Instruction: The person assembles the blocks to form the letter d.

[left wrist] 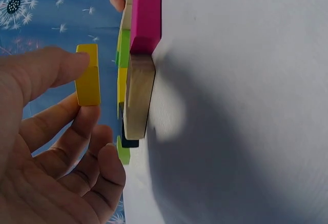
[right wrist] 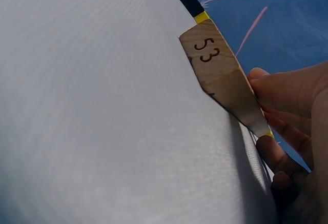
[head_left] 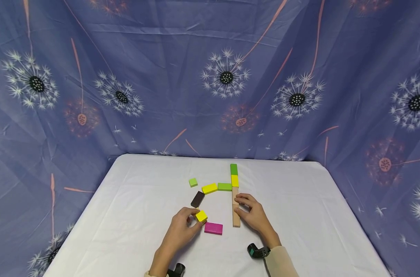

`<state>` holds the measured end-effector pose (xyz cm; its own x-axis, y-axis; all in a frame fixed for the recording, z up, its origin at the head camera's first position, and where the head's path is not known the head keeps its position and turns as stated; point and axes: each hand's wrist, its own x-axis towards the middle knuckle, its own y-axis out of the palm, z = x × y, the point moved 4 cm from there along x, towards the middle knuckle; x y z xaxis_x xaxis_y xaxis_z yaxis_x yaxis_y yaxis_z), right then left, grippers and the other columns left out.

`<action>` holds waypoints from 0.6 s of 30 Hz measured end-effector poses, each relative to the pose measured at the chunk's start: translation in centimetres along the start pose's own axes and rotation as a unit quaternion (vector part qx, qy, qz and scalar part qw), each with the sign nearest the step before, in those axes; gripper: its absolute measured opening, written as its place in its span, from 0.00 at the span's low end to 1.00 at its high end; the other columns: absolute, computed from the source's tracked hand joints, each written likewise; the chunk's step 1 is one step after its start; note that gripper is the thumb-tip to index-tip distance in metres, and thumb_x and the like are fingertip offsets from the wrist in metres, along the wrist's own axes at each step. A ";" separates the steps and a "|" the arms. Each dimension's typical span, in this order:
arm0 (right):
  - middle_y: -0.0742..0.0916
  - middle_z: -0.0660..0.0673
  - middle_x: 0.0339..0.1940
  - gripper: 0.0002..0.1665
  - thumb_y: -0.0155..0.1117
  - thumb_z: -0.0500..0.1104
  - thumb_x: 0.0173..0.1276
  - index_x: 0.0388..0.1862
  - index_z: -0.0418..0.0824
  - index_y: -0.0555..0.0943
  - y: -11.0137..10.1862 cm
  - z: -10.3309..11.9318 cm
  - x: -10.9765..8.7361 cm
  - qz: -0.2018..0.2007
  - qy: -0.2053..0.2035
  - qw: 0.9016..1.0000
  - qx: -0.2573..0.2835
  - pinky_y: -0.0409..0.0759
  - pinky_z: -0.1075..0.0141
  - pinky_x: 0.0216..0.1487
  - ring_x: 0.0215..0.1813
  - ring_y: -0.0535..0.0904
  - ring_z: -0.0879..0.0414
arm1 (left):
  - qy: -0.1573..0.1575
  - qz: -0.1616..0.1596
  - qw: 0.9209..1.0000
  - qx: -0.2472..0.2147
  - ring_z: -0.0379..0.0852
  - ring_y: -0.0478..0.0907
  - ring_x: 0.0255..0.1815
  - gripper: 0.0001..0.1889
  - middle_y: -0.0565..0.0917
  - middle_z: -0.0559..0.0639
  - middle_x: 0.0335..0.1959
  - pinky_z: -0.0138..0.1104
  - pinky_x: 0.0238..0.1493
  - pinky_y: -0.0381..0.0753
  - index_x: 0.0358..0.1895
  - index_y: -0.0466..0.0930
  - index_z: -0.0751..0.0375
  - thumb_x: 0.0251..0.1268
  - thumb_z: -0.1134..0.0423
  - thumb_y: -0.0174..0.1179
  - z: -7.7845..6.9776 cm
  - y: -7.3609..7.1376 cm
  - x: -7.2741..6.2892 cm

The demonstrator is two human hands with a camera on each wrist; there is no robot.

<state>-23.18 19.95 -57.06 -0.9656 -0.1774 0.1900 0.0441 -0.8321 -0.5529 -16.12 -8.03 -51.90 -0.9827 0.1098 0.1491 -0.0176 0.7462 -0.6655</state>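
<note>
My left hand (head_left: 182,227) pinches a small yellow block (left wrist: 88,83) between thumb and fingers, raised off the table in the left wrist view. Below it lies a plain wooden block (left wrist: 138,98), mostly hidden in the head view. A magenta block (head_left: 213,228) adjoins that wooden block. My right hand (head_left: 255,213) rests its fingertips along the right side of two plain wooden blocks (head_left: 236,217) laid end to end; one bears the number 53 in the right wrist view. Above these, a yellow block (head_left: 234,181) and a green block (head_left: 234,169) continue the straight column.
A green block (head_left: 225,187), a yellow block (head_left: 209,188) and a dark brown block (head_left: 197,199) curve left from the column. A small light green block (head_left: 193,182) lies apart at the upper left. Behind the white-covered table (head_left: 144,192) hangs a blue dandelion-print cloth (head_left: 182,77).
</note>
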 end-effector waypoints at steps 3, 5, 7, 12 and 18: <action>0.84 0.51 0.62 0.20 0.75 0.43 0.66 0.57 0.46 0.88 0.1 0.0 0.0 -0.002 -0.006 1.000 -0.003 0.77 0.44 0.66 0.67 0.79 0.49 | 0.006 0.005 1.000 0.002 0.44 0.76 0.37 0.18 0.83 0.48 0.44 0.28 0.37 0.76 0.52 0.86 0.59 0.58 0.63 0.75 -0.3 0.2 0.0; 0.84 0.51 0.62 0.20 0.75 0.44 0.66 0.57 0.46 0.88 0.1 0.0 0.0 -0.004 -0.007 1.000 -0.004 0.77 0.44 0.66 0.67 0.79 0.49 | 0.009 0.009 1.000 0.004 0.44 0.76 0.38 0.18 0.83 0.48 0.45 0.29 0.37 0.76 0.52 0.86 0.59 0.58 0.63 0.74 -0.4 0.3 0.0; 0.84 0.51 0.63 0.20 0.75 0.44 0.66 0.57 0.46 0.88 0.1 0.0 0.0 -0.003 -0.007 1.000 -0.004 0.77 0.43 0.66 0.67 0.79 0.48 | 0.013 0.013 1.000 0.005 0.43 0.76 0.39 0.18 0.84 0.48 0.47 0.29 0.38 0.77 0.53 0.86 0.59 0.58 0.64 0.74 -0.6 0.4 0.1; 0.84 0.50 0.63 0.20 0.75 0.44 0.66 0.57 0.45 0.88 0.0 0.1 0.0 0.001 -0.001 1.000 0.002 0.76 0.43 0.67 0.68 0.78 0.48 | 0.022 0.024 0.999 -0.003 0.44 0.77 0.40 0.18 0.84 0.49 0.48 0.30 0.40 0.78 0.53 0.86 0.60 0.58 0.65 0.73 -0.8 0.6 0.1; 0.84 0.51 0.63 0.20 0.75 0.44 0.66 0.57 0.46 0.88 -0.1 0.1 0.1 0.003 0.000 1.000 0.001 0.77 0.45 0.67 0.68 0.78 0.49 | 0.030 0.035 0.999 -0.007 0.44 0.76 0.38 0.18 0.83 0.48 0.46 0.30 0.39 0.77 0.53 0.86 0.61 0.57 0.66 0.73 -1.2 0.8 0.2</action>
<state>-23.23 19.95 -56.97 -0.9653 -0.1826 0.1866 0.0507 -0.8322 -0.5521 -16.16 -6.66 -51.53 -0.9688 0.1999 0.1463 0.0532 0.7447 -0.6653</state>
